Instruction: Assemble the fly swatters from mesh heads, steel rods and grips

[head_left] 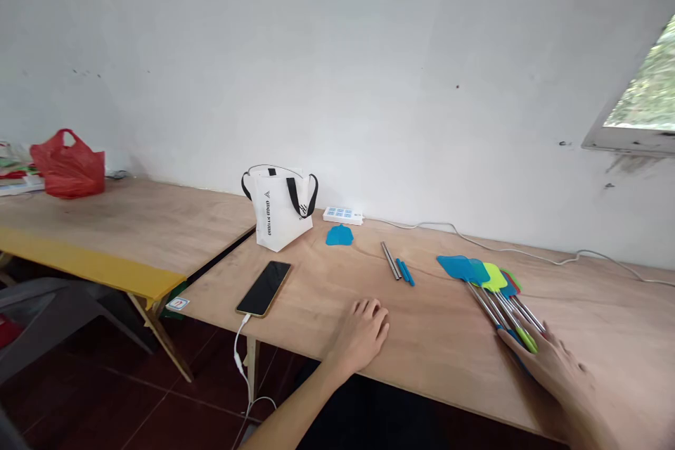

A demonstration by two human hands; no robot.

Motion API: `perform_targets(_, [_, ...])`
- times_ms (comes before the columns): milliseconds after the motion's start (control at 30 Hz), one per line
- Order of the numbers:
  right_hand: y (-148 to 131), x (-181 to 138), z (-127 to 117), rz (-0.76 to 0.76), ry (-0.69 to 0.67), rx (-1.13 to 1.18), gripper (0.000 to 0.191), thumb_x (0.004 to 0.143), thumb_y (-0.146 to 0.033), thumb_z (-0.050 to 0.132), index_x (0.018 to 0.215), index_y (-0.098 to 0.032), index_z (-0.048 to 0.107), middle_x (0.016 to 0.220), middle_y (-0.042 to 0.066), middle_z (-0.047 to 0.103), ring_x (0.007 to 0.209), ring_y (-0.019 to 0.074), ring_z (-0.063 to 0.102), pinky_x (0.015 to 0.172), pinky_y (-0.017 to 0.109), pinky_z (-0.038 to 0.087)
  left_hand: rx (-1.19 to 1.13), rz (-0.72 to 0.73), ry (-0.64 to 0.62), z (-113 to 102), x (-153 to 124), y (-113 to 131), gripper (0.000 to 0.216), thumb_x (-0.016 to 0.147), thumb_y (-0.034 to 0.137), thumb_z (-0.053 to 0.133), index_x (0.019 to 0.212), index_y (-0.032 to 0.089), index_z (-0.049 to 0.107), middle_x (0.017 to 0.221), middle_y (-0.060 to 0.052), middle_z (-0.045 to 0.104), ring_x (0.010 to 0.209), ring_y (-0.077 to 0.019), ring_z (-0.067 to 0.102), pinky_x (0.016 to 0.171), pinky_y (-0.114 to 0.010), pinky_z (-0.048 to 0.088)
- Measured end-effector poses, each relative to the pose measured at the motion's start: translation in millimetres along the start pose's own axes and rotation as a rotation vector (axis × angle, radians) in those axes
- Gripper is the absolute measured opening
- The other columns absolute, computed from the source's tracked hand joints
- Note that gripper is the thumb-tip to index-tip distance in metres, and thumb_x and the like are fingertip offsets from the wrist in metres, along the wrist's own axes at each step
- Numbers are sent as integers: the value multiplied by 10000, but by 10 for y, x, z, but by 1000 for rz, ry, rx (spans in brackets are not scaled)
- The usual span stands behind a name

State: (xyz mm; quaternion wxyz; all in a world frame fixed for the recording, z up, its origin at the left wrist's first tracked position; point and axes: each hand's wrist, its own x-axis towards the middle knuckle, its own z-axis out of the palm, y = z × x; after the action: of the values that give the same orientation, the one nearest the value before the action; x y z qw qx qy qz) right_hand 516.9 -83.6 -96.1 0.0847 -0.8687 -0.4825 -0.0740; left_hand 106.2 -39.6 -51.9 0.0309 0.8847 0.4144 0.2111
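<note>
My left hand [363, 332] rests palm down near the table's front edge, fingers loosely bent and apart, holding nothing. At the right, my right hand [553, 362] lies over the handles of several telescopic fly swatters, its thumb on the left side and its fingers on the right. The swatters fan out away from me, with a blue head [454, 267], a lime-yellow head [494, 277] and a red-edged one [512, 283]. Their metal shafts run toward my palm, which hides some handle ends. A loose blue swatter head [339, 235], metal tubes [391, 261] and blue handles [405, 272] lie mid-table.
A phone [264, 287] with a white charging cable [238, 358] lies at the left edge of the table [422, 344]. Behind it stands a white bag [282, 214] beside a power strip [342, 215]. Its cord runs along the wall. A red plastic bag [71, 169] sits on the other table.
</note>
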Motion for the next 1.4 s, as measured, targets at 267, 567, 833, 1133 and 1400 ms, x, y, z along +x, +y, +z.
perform_targets(267, [-55,36,0,61,-58,77,631,935,-690,259,1433,-433,548,1518,51,511,1311,413,519,988,595,445,7,12,15,7,-9,-7,180,1029,271,442,1092,226,605,1138,-62,603,1084,-235,562,935,-384,449])
perform_targets(567, [-20,91,38,28,-57,63,578,940,-602,337,1440,-406,552,1501,64,535,1289,422,542,978,615,470,9,7,-1,-16,-3,8,155,1024,262,455,1079,228,595,1147,-59,602,1087,-236,565,932,-377,447])
perform_targets(833, [35,131,87,-38,-98,25,608,920,-513,320,1455,-337,551,1563,100,449,1395,403,447,1030,628,436,18,4,-7,-9,7,9,153,1021,258,464,1087,217,596,1157,-60,606,1073,-239,569,922,-389,454])
perform_targets(1133, [73,203,174,-47,-83,57,589,866,-484,376,1342,-295,665,1429,134,583,1198,396,624,920,551,526,12,5,-6,-6,0,4,151,1022,259,464,1089,221,595,1152,-58,605,1089,-239,567,935,-387,454])
perform_targets(1400, [13,122,167,-59,-10,37,637,903,-475,291,1477,-323,521,1536,116,479,1227,429,596,910,645,504,11,-6,-24,-18,10,8,168,1024,267,456,1091,222,604,1158,-64,606,1088,-242,569,936,-385,451])
